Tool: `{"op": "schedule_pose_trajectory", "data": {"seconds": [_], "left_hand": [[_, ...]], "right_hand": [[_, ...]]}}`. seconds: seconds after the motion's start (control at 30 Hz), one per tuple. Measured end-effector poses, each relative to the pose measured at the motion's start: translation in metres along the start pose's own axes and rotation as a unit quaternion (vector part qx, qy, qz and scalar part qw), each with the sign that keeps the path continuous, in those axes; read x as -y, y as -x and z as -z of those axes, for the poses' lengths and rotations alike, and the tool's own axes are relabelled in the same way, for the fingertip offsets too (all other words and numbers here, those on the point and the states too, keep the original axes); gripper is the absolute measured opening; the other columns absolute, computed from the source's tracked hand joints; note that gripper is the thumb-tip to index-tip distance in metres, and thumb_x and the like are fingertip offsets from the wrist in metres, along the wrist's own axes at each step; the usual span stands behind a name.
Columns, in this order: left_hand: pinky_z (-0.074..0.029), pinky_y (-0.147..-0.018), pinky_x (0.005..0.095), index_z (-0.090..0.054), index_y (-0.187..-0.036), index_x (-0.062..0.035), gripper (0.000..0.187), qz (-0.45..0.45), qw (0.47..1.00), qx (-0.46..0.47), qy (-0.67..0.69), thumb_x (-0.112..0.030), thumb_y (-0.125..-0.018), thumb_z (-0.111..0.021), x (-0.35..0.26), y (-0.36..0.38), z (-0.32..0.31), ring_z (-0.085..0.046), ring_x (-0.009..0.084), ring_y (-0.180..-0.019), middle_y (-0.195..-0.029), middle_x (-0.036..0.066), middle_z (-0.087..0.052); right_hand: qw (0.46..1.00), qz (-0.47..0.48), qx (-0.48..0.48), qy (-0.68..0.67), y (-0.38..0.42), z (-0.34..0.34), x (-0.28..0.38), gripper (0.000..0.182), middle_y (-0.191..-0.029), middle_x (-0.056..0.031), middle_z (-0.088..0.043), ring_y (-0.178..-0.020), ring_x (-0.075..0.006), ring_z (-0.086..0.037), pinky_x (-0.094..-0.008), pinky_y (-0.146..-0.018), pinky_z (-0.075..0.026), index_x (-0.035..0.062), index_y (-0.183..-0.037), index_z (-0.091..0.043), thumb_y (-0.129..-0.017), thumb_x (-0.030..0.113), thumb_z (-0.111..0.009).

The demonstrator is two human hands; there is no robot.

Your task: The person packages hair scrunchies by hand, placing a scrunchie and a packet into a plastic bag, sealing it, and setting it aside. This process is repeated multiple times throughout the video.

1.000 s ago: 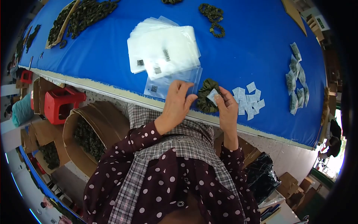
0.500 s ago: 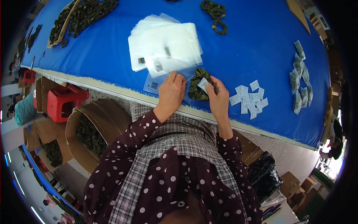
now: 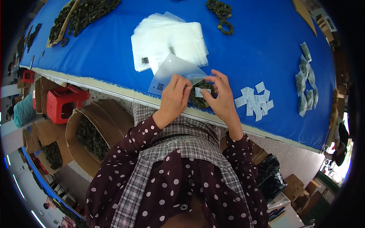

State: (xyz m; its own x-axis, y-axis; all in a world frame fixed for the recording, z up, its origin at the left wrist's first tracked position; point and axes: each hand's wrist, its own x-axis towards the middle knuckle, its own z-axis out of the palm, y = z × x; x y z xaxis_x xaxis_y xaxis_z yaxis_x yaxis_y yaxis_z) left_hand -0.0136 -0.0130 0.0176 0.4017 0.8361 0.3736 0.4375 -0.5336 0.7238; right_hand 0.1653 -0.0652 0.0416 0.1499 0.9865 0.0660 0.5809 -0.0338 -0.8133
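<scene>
**Dark green scrunchie sits between your hands, right hand nearer, bag edge just beyond**

Your right hand (image 3: 221, 98) is at the scrunchie (image 3: 200, 99): thumb on the white slip (image 3: 202, 92) lying over it, index finger lifted apart from the thumb. Can't tell if your other right fingers clamp the ring from beneath. Your left hand (image 3: 175, 97) has thumb and forefinger together, pinched on the clear bag (image 3: 176, 67).

Key relation: scrunchie lies to the left of your right palm and to the right of your left fingertips. It's a rounded ring, no clear long axis; the slip's longer side runs roughly hand to hand. The bag's raised part slants from beyond your left fingers toward your right index. Can't make out where its mouth is, or whether that index touches it. Your fingers and the bag hide part of the ring.

Just right of your right hand: loose slips (image 3: 249, 99). Beyond your left: bag stack (image 3: 173, 36). Farther out past your right: more scrunchies (image 3: 226, 27), and well off to its right, filled packets (image 3: 300, 81). Far scrunchies are cut off at the top.
</scene>
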Motion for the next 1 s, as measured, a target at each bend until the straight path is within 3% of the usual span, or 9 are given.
{"op": "schedule_pose_trajectory", "data": {"seconds": [0.2, 0.37, 0.53, 0.67, 0.87, 1.0], "left_hand": [[-0.045, -0.066, 0.0331, -0.055, -0.106, -0.0041, 0.022, -0.112, 0.993, -0.008, -0.027, 0.000, -0.085, -0.063, 0.004, 0.004, -0.002, -0.052, 0.0235, -0.073, -0.097, 0.007, -0.054], [-0.044, -0.070, 0.0307, -0.052, -0.116, -0.0029, 0.036, -0.023, 0.979, -0.085, -0.186, 0.001, -0.083, -0.065, -0.014, 0.017, -0.002, -0.054, 0.0230, -0.079, -0.097, 0.007, -0.055], [-0.045, -0.071, 0.0315, -0.049, -0.122, -0.0016, 0.046, 0.005, 0.992, -0.017, -0.121, 0.004, -0.079, -0.064, -0.020, 0.009, -0.017, -0.055, 0.0234, -0.078, -0.096, 0.010, -0.056], [-0.046, -0.068, 0.0327, -0.048, -0.122, -0.0019, 0.048, 0.096, 0.993, 0.030, 0.060, 0.009, -0.077, -0.061, -0.026, 0.014, -0.033, -0.054, 0.0221, -0.073, -0.090, 0.010, -0.056], [-0.046, -0.063, 0.0329, -0.045, -0.123, -0.0015, 0.049, 0.193, 0.969, 0.062, 0.144, 0.013, -0.078, -0.058, -0.043, 0.007, -0.036, -0.053, 0.0195, -0.067, -0.083, 0.009, -0.055], [-0.046, -0.060, 0.0316, -0.043, -0.124, -0.0016, 0.048, 0.176, 0.971, 0.046, 0.153, 0.012, -0.080, -0.056, -0.037, -0.003, -0.027, -0.054, 0.0177, -0.065, -0.080, 0.007, -0.054]], "right_hand": [[0.982, -0.112, 0.078, -0.133, -0.012, -0.005, -0.002, 0.048, -0.114, -0.0100, -0.064, -0.084, -0.0123, -0.055, -0.0242, -0.076, -0.046, 0.0025, -0.136, -0.053, -0.090, 0.002, -0.068], [0.940, -0.134, -0.057, -0.310, -0.001, -0.011, -0.018, 0.050, -0.113, -0.0105, -0.063, -0.089, -0.0131, -0.057, -0.0238, -0.079, -0.047, 0.0021, -0.138, -0.048, -0.091, 0.001, -0.066], [0.927, -0.138, -0.118, -0.329, 0.008, -0.012, -0.022, 0.050, -0.111, -0.0140, -0.062, -0.091, -0.0153, -0.059, -0.0246, -0.080, -0.049, 0.0001, -0.138, -0.046, -0.092, 0.003, -0.066], [0.886, -0.227, -0.276, -0.296, 0.010, -0.020, -0.020, 0.046, -0.107, -0.0127, -0.061, -0.093, -0.0163, -0.060, -0.0242, -0.084, -0.048, -0.0002, -0.135, -0.048, -0.093, 0.004, -0.066], [0.892, -0.239, -0.232, -0.306, 0.018, -0.001, -0.006, 0.046, -0.109, -0.0141, -0.059, -0.091, -0.0155, -0.059, -0.0266, -0.080, -0.050, 0.0007, -0.131, -0.048, -0.090, 0.003, -0.069], [0.923, -0.147, -0.164, -0.315, 0.026, 0.010, -0.001, 0.037, -0.096, -0.0089, -0.061, -0.082, -0.0131, -0.058, -0.0247, -0.073, -0.047, 0.0014, -0.121, -0.054, -0.089, 0.005, -0.071]]}}
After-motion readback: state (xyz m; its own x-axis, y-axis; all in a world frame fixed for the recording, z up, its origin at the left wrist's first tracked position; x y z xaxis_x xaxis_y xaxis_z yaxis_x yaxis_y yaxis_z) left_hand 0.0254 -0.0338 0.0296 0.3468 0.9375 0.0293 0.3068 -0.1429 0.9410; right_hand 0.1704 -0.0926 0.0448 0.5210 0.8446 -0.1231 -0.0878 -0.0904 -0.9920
